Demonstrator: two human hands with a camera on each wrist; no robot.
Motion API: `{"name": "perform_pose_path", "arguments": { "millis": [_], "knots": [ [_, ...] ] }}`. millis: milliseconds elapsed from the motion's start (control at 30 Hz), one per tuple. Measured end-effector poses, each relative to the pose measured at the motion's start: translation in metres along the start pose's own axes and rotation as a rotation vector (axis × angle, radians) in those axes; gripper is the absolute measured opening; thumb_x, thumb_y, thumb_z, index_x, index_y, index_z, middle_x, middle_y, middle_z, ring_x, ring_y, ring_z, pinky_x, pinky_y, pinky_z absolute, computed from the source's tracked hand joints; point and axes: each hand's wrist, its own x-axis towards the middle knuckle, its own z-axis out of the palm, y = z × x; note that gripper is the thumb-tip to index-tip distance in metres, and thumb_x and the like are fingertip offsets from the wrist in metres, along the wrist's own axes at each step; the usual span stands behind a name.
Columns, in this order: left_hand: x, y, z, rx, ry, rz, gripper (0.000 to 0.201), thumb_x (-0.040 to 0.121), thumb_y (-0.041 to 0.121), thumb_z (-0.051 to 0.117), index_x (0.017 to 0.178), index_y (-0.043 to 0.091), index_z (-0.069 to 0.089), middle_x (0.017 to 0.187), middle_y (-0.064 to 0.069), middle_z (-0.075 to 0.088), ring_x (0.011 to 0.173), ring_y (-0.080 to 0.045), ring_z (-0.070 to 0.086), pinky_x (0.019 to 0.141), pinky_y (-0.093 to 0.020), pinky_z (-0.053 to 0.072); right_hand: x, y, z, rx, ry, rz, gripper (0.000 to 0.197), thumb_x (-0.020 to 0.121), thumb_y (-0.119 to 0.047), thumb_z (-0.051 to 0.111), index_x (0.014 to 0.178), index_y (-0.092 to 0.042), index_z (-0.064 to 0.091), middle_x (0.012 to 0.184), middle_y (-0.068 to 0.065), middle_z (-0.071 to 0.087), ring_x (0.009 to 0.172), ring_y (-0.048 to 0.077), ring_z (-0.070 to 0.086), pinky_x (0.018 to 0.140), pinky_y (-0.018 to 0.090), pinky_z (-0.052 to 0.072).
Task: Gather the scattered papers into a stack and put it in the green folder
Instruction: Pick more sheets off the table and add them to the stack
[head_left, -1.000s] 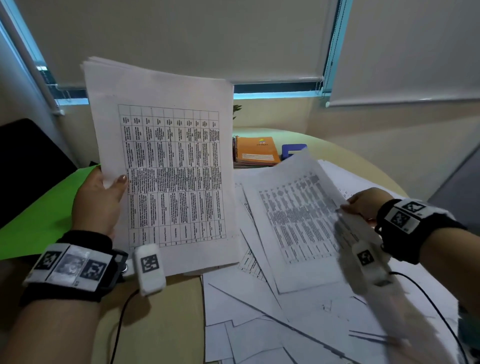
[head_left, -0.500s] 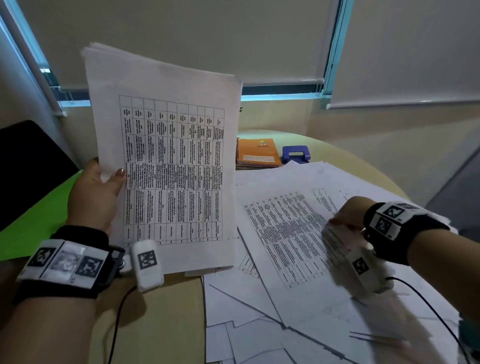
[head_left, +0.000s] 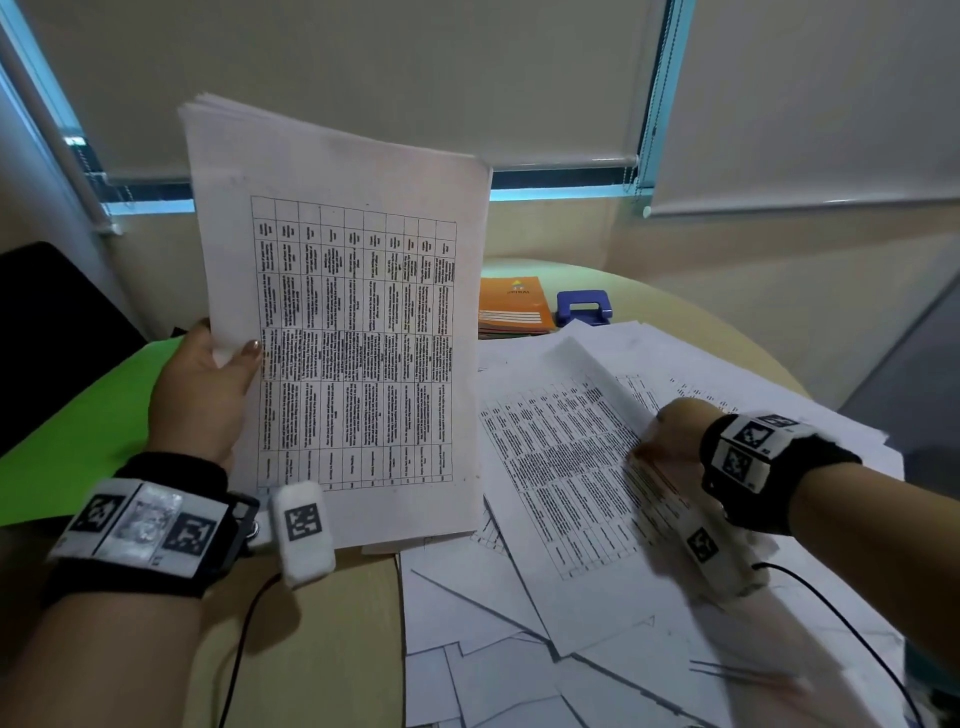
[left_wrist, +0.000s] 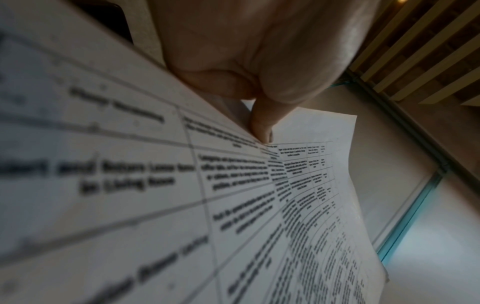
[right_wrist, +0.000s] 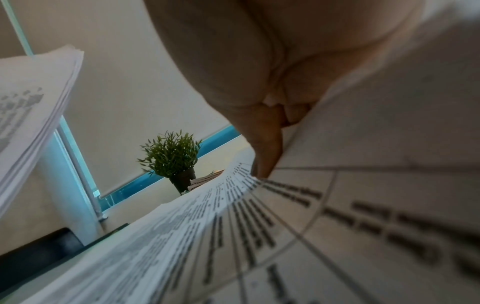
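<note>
Light: dim, cool daylight through the window strip (head_left: 561, 193) beneath drawn blinds.
Shadows: soft, on table (head_left: 322, 649).
Blur: right hand (head_left: 675, 431) smeared by motion; nearby print out of focus in both wrist views.
Distortion: wide-angle bending at edges.

Changes — right hand (head_left: 675, 431): shifted further right w/ printed sheet (head_left: 566, 467), its right edge now curled up off the scattered papers (head_left: 519, 665); sheet lower, flatter than 1 s ago — stack (head_left: 337, 322) raised slightly.
</note>
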Motion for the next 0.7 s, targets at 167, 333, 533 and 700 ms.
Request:
{"name": "perform_pose_path", "arguments": {
  "millis": [167, 333, 533, 700],
  "knots": [
    [0.001, -0.002, -0.002, -0.005, 0.000, 0.019, 0.014, 0.094, 0.014, 0.055, 0.107, 0.018, 0.058, 0.098, -0.005, 0.062, 0.092, -0.021, 0.058, 0.087, -0.034, 0.045, 0.003, 0.015, -0.007, -0.056, -0.006, 0.027, 0.052, 0.090, -0.052, 0.050, 0.107, -0.005, 0.063, 0.093, 0.009, 0.058, 0.087, 0.024, 0.054, 0.073, 0.024, 0.041],
    [0.000, 0.001, -0.002, -0.031, -0.009, 0.025, 0.022, 0.095, 0.012, 0.053, 0.116, 0.013, 0.058, 0.093, 0.000, 0.063, 0.084, -0.017, 0.059, 0.081, -0.025, 0.043, 0.003, 0.039, -0.014, -0.052, 0.022, 0.077, 0.058, 0.094, -0.054, 0.040, 0.108, -0.002, 0.061, 0.091, 0.008, 0.050, 0.085, 0.021, 0.047, 0.075, 0.024, 0.036],
    [-0.002, 0.001, 0.002, -0.035, -0.029, 0.012, 0.017, 0.095, 0.012, 0.053, 0.095, 0.028, 0.058, 0.085, 0.016, 0.059, 0.084, -0.014, 0.058, 0.073, -0.022, 0.044, 0.003, 0.038, -0.005, -0.017, -0.030, 0.115, 0.049, 0.084, -0.056, 0.058, 0.090, -0.007, 0.057, 0.091, 0.007, 0.057, 0.085, 0.022, 0.052, 0.071, 0.024, 0.040],
    [-0.003, 0.000, 0.002, -0.008, -0.025, 0.028, 0.012, 0.094, 0.014, 0.054, 0.092, 0.026, 0.057, 0.085, 0.009, 0.061, 0.080, -0.013, 0.058, 0.075, -0.024, 0.042, 0.004, 0.039, -0.004, 0.067, 0.002, 0.145, 0.049, 0.077, -0.053, 0.068, 0.080, -0.006, 0.054, 0.088, 0.008, 0.057, 0.083, 0.024, 0.053, 0.070, 0.025, 0.040]
  ]
}}
